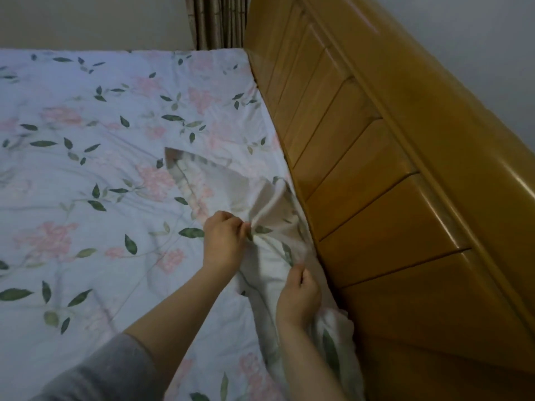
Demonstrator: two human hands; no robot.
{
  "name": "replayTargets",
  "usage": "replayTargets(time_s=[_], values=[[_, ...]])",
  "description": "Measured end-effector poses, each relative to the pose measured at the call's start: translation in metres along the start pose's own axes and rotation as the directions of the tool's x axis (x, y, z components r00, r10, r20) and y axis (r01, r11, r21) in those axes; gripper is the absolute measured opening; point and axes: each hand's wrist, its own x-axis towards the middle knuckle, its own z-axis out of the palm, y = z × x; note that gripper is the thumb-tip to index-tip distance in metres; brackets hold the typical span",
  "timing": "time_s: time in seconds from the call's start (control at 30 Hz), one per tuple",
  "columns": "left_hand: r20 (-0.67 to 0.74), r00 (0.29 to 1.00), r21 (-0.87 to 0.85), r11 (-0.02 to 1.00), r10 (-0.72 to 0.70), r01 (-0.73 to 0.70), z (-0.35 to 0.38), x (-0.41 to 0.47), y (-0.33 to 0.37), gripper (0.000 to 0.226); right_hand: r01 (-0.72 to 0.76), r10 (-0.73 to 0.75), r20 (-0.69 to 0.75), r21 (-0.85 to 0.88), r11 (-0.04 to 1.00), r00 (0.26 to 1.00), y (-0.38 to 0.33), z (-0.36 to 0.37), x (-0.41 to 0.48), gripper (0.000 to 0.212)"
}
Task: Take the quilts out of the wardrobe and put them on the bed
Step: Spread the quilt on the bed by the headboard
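— Bedroom scene, pale wall point(86, 18) along the top: what fills the frame?
— Floral quilt point(101, 169), spread flat over the bed point(434, 328), covers left and centre. Wooden headboard point(390, 183) runs diagonally down the right. Grey sleeve point(101, 371) at lower left, curtain point(220, 21) at top centre.
— And the hands?
— Left hand point(224, 241) and right hand point(299, 296), lower centre, each pinch the quilt's bunched edge just beside the headboard.
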Motion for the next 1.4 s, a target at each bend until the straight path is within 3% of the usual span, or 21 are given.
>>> replayTargets(time_s=[0.1,0.23,0.27,0.33,0.4,0.53,0.63,0.7,0.73,0.8,0.9,0.97,1.03,1.13,1.2,1.33,1.4], values=[[0.122,0.966,-0.082,0.968,-0.227,0.237,0.015,-0.028,-0.055,0.024,-0.163,0.166,0.043,-0.061,0.985,0.985,0.050,0.028,-0.004,0.046],[0.207,0.879,-0.070,0.890,-0.429,0.450,0.024,-0.063,-0.105,0.042,-0.213,0.220,0.108,-0.067,0.975,0.970,0.075,0.050,-0.022,0.044],[0.259,0.818,-0.082,0.832,-0.514,0.548,0.027,-0.069,-0.111,0.051,-0.221,0.226,0.124,-0.058,0.974,0.966,0.075,0.053,-0.027,0.044],[0.442,0.631,-0.186,0.623,-0.638,0.760,0.034,-0.079,-0.118,0.070,-0.211,0.217,0.182,-0.052,0.976,0.959,0.077,0.055,-0.036,0.044],[0.586,0.511,-0.259,0.452,-0.629,0.854,0.038,-0.083,-0.115,0.078,-0.187,0.202,0.277,-0.080,0.979,0.939,0.083,0.052,-0.040,0.043],[0.517,0.572,-0.247,0.529,-0.637,0.812,0.051,-0.085,-0.116,0.067,-0.136,0.195,0.379,-0.175,0.975,0.905,0.096,0.034,-0.022,0.036],[0.490,0.614,-0.265,0.565,-0.618,0.781,0.054,-0.092,-0.121,0.063,0.039,0.093,0.424,-0.293,0.955,0.901,0.109,0.023,0.012,0.027],[0.477,0.626,-0.277,0.570,-0.618,0.774,0.057,-0.095,-0.123,0.063,0.125,0.109,0.511,-0.402,0.907,0.852,0.122,0.025,0.039,0.019],[0.460,0.636,-0.281,0.578,-0.619,0.766,0.059,-0.096,-0.123,0.064,0.141,0.160,0.549,-0.466,0.874,0.820,0.135,0.028,0.054,0.022],[0.437,0.647,-0.288,0.585,-0.625,0.759,0.064,-0.098,-0.124,0.065,0.106,0.312,0.572,-0.581,0.807,0.759,0.152,0.034,0.081,0.057],[0.372,0.678,-0.343,0.584,-0.635,0.735,0.075,-0.101,-0.130,0.065,-0.080,0.461,0.509,-0.604,0.793,0.727,0.172,0.043,0.107,0.097],[0.339,0.688,-0.376,0.578,-0.642,0.725,0.080,-0.104,-0.134,0.065,-0.227,0.543,0.483,-0.568,0.791,0.687,0.183,0.047,0.113,0.109],[0.316,0.687,-0.391,0.570,-0.654,0.723,0.083,-0.105,-0.136,0.061,-0.259,0.570,0.508,-0.556,0.790,0.646,0.192,0.047,0.111,0.105],[0.238,0.755,-0.453,0.617,-0.611,0.643,0.078,-0.100,-0.134,0.054,-0.144,0.441,0.625,-0.467,0.872,0.645,0.186,0.042,0.104,0.059],[0.149,0.804,-0.468,0.675,-0.576,0.570,0.067,-0.092,-0.126,0.056,-0.091,0.321,0.644,-0.364,0.927,0.694,0.164,0.037,0.101,0.036],[-0.026,0.867,-0.519,0.748,-0.497,0.414,0.039,-0.060,-0.101,0.052,0.082,0.023,0.526,-0.175,0.981,0.850,0.105,0.029,0.099,0.020],[-0.083,0.881,-0.548,0.759,-0.466,0.350,0.026,-0.043,-0.092,0.051,0.182,-0.099,0.465,-0.137,0.974,0.880,0.081,0.026,0.103,0.021]])
